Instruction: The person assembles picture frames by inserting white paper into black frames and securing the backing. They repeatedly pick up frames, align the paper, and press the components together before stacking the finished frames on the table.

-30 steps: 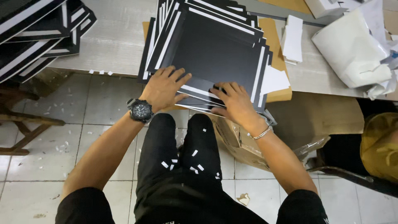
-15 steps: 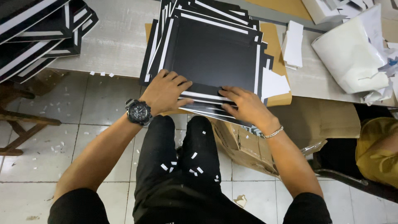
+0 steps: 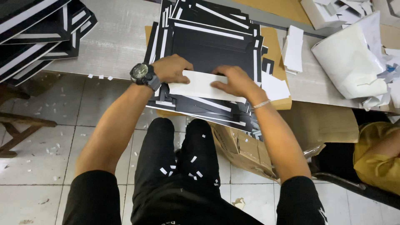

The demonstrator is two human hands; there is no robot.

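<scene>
Fingers (image 3: 227,79) pressing white flap (image 3: 204,86) (folded), black card stack (image 3: 212,50)

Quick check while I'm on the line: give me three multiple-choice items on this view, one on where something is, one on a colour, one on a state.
1. Where does the stack of black sheets lie?
A. on the grey table
B. on the floor
C. on a chair

2. What colour is the flap under both hands?
A. yellow
B. white
C. red

3. What is the left hand doing?
A. hanging free
B. holding a knife
C. pressing on the flap

Key: 1 A, the stack overhangs the table edge; 2 B, it shows white against black; 3 C, left hand and right hand rest on it.
</scene>
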